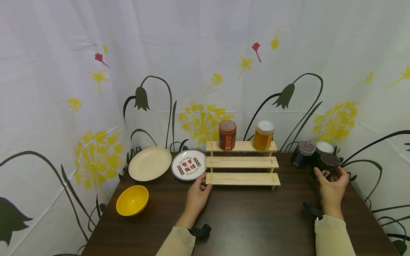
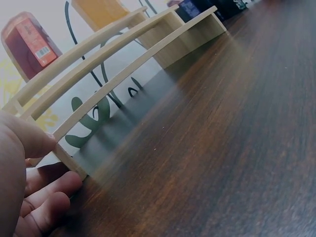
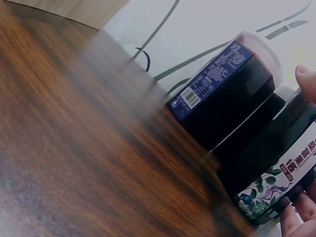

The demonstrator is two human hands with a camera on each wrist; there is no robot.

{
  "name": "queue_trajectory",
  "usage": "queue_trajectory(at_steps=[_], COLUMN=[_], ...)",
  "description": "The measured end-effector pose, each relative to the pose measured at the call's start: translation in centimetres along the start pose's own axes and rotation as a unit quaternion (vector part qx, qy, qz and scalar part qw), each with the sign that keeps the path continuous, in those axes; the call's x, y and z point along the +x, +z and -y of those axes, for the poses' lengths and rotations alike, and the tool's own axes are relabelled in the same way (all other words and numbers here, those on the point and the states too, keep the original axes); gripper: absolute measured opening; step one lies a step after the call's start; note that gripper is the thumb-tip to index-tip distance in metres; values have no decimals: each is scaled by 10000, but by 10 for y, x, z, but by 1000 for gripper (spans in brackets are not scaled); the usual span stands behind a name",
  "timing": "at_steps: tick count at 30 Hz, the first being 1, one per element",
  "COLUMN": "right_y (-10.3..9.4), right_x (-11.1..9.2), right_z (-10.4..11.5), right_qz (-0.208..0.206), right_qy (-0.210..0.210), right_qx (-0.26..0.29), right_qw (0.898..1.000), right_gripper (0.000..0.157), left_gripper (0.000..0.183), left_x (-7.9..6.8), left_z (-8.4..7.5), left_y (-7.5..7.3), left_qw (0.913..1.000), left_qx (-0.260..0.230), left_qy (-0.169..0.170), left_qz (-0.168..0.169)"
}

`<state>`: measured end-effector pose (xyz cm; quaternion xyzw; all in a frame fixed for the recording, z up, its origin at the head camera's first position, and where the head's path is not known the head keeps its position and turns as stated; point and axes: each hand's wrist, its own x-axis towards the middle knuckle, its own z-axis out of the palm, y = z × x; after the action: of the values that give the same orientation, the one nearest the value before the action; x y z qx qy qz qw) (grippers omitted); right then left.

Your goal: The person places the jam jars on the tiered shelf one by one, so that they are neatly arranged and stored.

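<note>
A three-tier wooden rack (image 1: 242, 162) stands at the table's back. My left hand (image 1: 197, 195) grips the left end of its lowest step, thumb on the front edge and fingers around the side support. On the top step sit a red-brown jar (image 1: 227, 136) and an amber jar (image 1: 264, 136) with a white lid. At the back right my right hand (image 1: 334, 190) holds a dark jar (image 3: 276, 177) with a plant-printed label, thumb and fingers on opposite sides. Close by stand a dark jar with a blue label (image 3: 217, 84) and a white-lidded dark jar (image 1: 323, 147), partly hidden.
Left of the rack are a round printed plate (image 1: 189, 174) and a cream plate (image 1: 150, 164), with a yellow bowl (image 1: 132, 201) nearer the front. A patterned curtain (image 1: 205, 71) hangs behind the dark wooden table (image 1: 256, 220).
</note>
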<state>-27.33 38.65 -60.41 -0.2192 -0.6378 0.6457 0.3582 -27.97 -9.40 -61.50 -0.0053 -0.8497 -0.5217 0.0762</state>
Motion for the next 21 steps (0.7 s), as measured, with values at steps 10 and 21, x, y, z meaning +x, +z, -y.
queue_trajectory(at_steps=[10, 21], right_y=[0, 0], right_x=[0, 0], right_z=[-3, -5], right_qz=[247, 311], right_qy=[243, 56], right_qx=[-358, -1141], right_qw=[9988, 9930], right_gripper=[90, 92], left_gripper=[51, 52], left_x=[0, -1], left_z=[1, 0], left_y=[-1, 0], left_qw=[9999, 10000], left_qx=[-106, -67], left_qy=[45, 62], left_qz=[42, 36])
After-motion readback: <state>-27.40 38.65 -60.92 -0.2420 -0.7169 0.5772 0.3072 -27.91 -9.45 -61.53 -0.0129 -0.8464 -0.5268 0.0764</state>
